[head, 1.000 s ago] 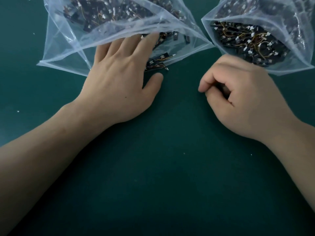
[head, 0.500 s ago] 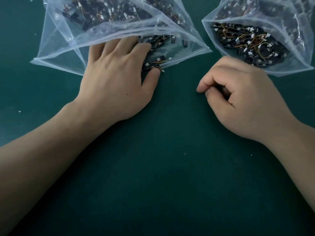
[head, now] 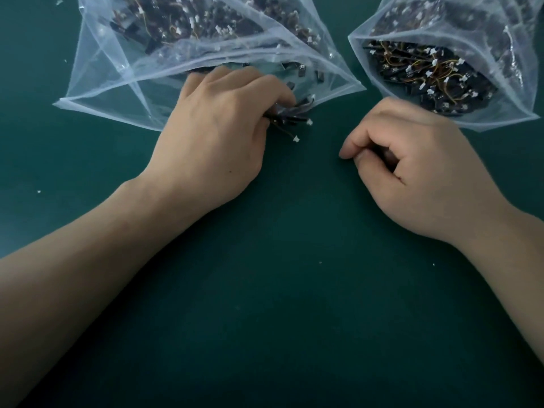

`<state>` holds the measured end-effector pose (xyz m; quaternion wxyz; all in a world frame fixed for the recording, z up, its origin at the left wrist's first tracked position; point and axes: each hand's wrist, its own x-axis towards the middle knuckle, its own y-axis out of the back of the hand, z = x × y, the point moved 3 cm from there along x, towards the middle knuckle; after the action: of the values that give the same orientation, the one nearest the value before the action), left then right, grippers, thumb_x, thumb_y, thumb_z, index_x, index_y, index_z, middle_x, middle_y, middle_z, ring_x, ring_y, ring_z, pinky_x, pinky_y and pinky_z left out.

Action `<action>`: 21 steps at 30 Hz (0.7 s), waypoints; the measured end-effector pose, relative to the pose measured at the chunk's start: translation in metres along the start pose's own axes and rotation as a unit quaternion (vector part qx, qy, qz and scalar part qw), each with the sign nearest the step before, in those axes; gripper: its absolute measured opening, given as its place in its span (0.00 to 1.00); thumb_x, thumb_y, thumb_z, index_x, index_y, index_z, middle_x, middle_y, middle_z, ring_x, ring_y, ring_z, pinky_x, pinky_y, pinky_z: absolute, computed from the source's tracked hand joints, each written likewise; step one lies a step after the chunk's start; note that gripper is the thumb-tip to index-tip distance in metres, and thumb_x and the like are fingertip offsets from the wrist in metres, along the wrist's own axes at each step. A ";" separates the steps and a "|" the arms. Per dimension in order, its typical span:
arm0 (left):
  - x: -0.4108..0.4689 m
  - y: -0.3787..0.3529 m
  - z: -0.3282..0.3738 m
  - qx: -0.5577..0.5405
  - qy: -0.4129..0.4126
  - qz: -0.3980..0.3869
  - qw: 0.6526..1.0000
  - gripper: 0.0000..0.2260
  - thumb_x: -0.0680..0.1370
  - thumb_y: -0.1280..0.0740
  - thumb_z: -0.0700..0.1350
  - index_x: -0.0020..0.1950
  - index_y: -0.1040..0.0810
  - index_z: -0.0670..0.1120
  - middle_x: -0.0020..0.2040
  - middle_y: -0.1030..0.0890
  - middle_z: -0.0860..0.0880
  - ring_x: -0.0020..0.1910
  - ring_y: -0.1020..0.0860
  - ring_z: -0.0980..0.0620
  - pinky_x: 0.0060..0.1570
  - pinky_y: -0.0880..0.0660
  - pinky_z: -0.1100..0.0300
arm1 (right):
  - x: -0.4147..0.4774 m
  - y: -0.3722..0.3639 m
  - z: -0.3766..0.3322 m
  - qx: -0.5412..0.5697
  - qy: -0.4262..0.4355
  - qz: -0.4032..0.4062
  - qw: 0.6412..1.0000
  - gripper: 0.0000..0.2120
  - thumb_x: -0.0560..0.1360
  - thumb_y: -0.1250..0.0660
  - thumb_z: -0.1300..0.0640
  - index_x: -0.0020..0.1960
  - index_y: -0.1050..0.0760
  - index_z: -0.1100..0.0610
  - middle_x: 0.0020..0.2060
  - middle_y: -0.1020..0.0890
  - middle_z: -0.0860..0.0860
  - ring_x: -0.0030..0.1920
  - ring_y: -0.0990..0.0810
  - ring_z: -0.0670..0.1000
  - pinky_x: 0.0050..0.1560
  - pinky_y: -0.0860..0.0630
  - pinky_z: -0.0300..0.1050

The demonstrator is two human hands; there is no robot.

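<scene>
Head view: left grip point(head: 217, 136) clenched on a bundle point(head: 290, 114) of wired parts at the mouth of the upper-left bag point(head: 117, 83), leads fanning toward frame right, where the nearer right grip point(head: 418, 166) rests curled on the bench point(head: 279, 290), contents not discernible.
</scene>
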<state>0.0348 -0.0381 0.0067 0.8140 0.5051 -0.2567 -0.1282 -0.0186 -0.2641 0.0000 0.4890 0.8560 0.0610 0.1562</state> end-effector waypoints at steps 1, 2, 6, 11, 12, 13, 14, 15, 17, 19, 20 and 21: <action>0.001 0.000 -0.001 0.002 0.003 -0.003 1.000 0.18 0.80 0.35 0.37 0.69 0.20 0.48 0.61 0.19 0.50 0.63 0.24 0.43 0.68 0.33 0.48 | 0.000 0.000 0.000 0.000 0.000 0.000 1.000 0.10 0.79 0.34 0.65 0.50 0.18 0.52 0.48 0.22 0.43 0.33 0.27 0.45 0.36 0.26 0.53; 0.001 0.000 -0.002 0.016 0.013 -0.006 1.000 0.19 0.81 0.34 0.40 0.72 0.23 0.48 0.65 0.21 0.49 0.67 0.26 0.42 0.70 0.35 0.47 | 0.000 0.000 0.000 0.000 0.001 0.000 1.000 0.10 0.80 0.34 0.65 0.50 0.18 0.52 0.49 0.22 0.43 0.33 0.27 0.45 0.37 0.26 0.53; -0.002 -0.005 -0.005 0.030 0.021 -0.021 0.999 0.20 0.83 0.36 0.45 0.76 0.25 0.50 0.74 0.25 0.53 0.74 0.32 0.44 0.69 0.44 0.52 | 0.000 0.000 -0.001 -0.003 0.004 0.004 1.000 0.10 0.80 0.34 0.65 0.50 0.18 0.52 0.48 0.22 0.43 0.34 0.27 0.44 0.37 0.26 0.52; -0.002 -0.006 0.001 -0.033 -0.105 -0.037 0.993 0.12 0.81 0.33 0.40 0.62 0.15 0.48 0.61 0.18 0.52 0.63 0.23 0.44 0.66 0.31 0.41 | 0.000 0.000 0.000 0.004 0.009 0.013 1.000 0.09 0.79 0.33 0.64 0.53 0.18 0.52 0.46 0.25 0.38 0.35 0.26 0.43 0.38 0.25 0.51; -0.003 -0.007 0.004 -0.047 -0.145 -0.053 0.987 0.11 0.81 0.33 0.40 0.60 0.14 0.48 0.60 0.17 0.52 0.61 0.22 0.44 0.63 0.28 0.39 | 0.001 0.000 0.000 0.005 0.013 0.018 1.000 0.09 0.79 0.32 0.63 0.55 0.19 0.52 0.44 0.27 0.36 0.37 0.26 0.41 0.40 0.25 0.50; -0.005 -0.007 0.008 -0.064 -0.183 -0.070 0.979 0.11 0.80 0.32 0.39 0.59 0.14 0.47 0.59 0.17 0.51 0.59 0.21 0.43 0.61 0.27 0.39 | 0.001 0.000 -0.001 0.007 0.016 0.022 1.000 0.10 0.79 0.32 0.62 0.57 0.20 0.52 0.43 0.28 0.33 0.39 0.26 0.39 0.42 0.25 0.49; -0.006 -0.007 0.010 -0.082 -0.214 -0.086 0.970 0.11 0.79 0.32 0.38 0.58 0.14 0.46 0.58 0.17 0.50 0.57 0.20 0.43 0.59 0.26 0.40 | 0.000 0.000 -0.001 0.011 0.016 0.026 0.999 0.11 0.79 0.31 0.61 0.59 0.21 0.52 0.42 0.29 0.32 0.40 0.26 0.40 0.43 0.25 0.49; -0.007 -0.007 0.011 -0.101 -0.233 -0.098 0.962 0.12 0.77 0.31 0.37 0.58 0.14 0.46 0.57 0.16 0.50 0.55 0.20 0.43 0.58 0.25 0.41 | 0.000 0.000 -0.001 0.019 0.014 0.028 0.999 0.12 0.78 0.32 0.61 0.61 0.22 0.51 0.43 0.28 0.33 0.40 0.25 0.42 0.43 0.25 0.48; -0.007 -0.003 0.012 -0.142 -0.236 -0.106 0.955 0.17 0.73 0.32 0.33 0.59 0.15 0.44 0.55 0.16 0.48 0.54 0.20 0.43 0.58 0.25 0.42 | -0.001 0.000 -0.002 0.041 0.011 0.032 0.999 0.15 0.78 0.33 0.63 0.63 0.23 0.52 0.45 0.24 0.39 0.42 0.24 0.45 0.44 0.26 0.44; -0.006 0.002 0.009 -0.167 -0.210 -0.086 0.959 0.20 0.69 0.35 0.31 0.59 0.16 0.41 0.54 0.16 0.46 0.53 0.19 0.41 0.58 0.25 0.43 | -0.001 0.001 -0.004 0.051 0.013 0.027 0.998 0.16 0.78 0.35 0.62 0.64 0.22 0.52 0.47 0.23 0.43 0.44 0.23 0.46 0.46 0.27 0.41; -0.005 0.003 0.008 -0.166 -0.194 -0.073 0.964 0.20 0.68 0.36 0.31 0.58 0.16 0.40 0.53 0.16 0.45 0.52 0.20 0.41 0.58 0.25 0.42 | -0.001 0.001 -0.005 0.051 0.016 0.017 0.998 0.16 0.78 0.35 0.61 0.64 0.22 0.52 0.48 0.24 0.43 0.45 0.23 0.46 0.46 0.26 0.42; -0.004 0.004 0.007 -0.160 -0.183 -0.066 0.968 0.19 0.68 0.36 0.32 0.57 0.16 0.40 0.51 0.16 0.45 0.51 0.20 0.41 0.58 0.26 0.42 | -0.002 0.001 -0.006 0.050 0.021 0.002 0.999 0.15 0.79 0.35 0.60 0.64 0.21 0.52 0.48 0.25 0.42 0.46 0.23 0.46 0.46 0.26 0.45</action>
<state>0.0277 -0.0398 0.0116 0.8130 0.3525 -0.3432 -0.3114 -0.0224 -0.2598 0.0033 0.4440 0.8760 0.0776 0.1718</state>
